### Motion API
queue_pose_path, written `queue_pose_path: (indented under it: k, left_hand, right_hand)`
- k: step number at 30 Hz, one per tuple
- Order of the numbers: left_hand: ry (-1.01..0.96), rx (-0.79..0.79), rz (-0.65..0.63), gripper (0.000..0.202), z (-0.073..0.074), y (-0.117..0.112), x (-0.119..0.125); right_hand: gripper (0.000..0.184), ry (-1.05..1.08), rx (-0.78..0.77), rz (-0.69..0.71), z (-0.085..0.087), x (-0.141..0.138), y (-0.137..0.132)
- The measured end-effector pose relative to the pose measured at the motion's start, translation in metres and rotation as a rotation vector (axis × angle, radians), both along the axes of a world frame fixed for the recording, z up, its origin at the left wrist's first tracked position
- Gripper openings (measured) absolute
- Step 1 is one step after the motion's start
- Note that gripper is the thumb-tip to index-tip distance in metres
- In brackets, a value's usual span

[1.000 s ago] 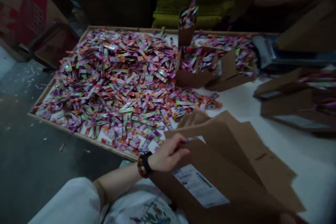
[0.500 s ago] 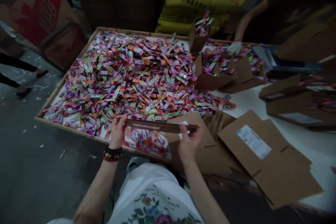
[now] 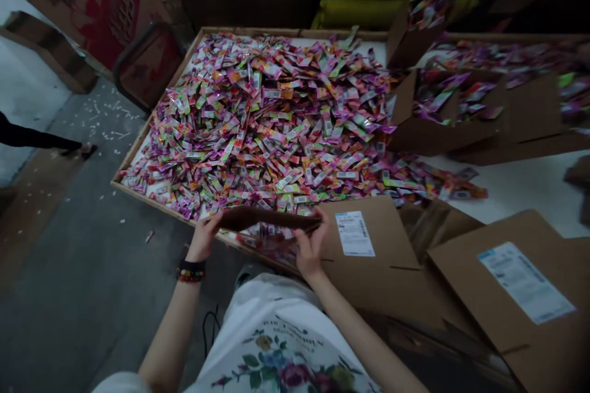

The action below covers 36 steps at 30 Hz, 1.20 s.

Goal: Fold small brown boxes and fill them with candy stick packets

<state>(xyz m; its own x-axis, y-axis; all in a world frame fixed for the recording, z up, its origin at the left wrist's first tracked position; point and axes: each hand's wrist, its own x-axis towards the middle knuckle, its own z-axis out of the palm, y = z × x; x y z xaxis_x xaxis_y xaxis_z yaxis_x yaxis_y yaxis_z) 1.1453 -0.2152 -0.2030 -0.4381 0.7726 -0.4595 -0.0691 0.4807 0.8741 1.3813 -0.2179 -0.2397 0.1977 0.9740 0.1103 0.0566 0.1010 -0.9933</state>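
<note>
My left hand grips one end of a brown cardboard box, and my right hand grips the other end. The box is partly folded, its sides bowed apart with a gap between them. It is held over the near edge of a table heaped with small shiny wrapped packets in pink, purple, orange and green. Close to my right hand lies a flat cardboard box with a white label.
Another flat labelled box lies at the right. Open boxes of packets stand behind, one upright box among them. A wooden rim edges the table. At left are a person's leg and a red-printed carton.
The box in my hands has gone from nearly flat to bowed open, and my hands have drawn closer together. The view has swung left; the co-worker's arm at the back right is out of sight.
</note>
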Motion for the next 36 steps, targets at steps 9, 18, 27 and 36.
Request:
queue_pose_path:
  k: [9, 18, 27, 36]
  left_hand:
    - [0.592, 0.298, -0.386, 0.031, -0.022, -0.013, 0.020]
    - [0.805, 0.143, -0.304, 0.036, -0.059, 0.004, -0.017]
    - [0.753, 0.055, -0.056, 0.052, -0.090, 0.015, 0.002]
    - [1.120, 0.259, -0.914, 0.101, -0.079, 0.001, 0.012]
  right_hand:
    - [0.081, -0.015, -0.501, 0.262, -0.076, -0.013, -0.007]
    - [0.072, -0.031, -0.495, 0.506, -0.086, -0.032, 0.046]
    - [0.109, -0.731, -0.067, 1.126, -0.003, -0.021, 0.075]
    - [0.122, -1.215, 0.190, 1.226, -0.045, -0.025, 0.016]
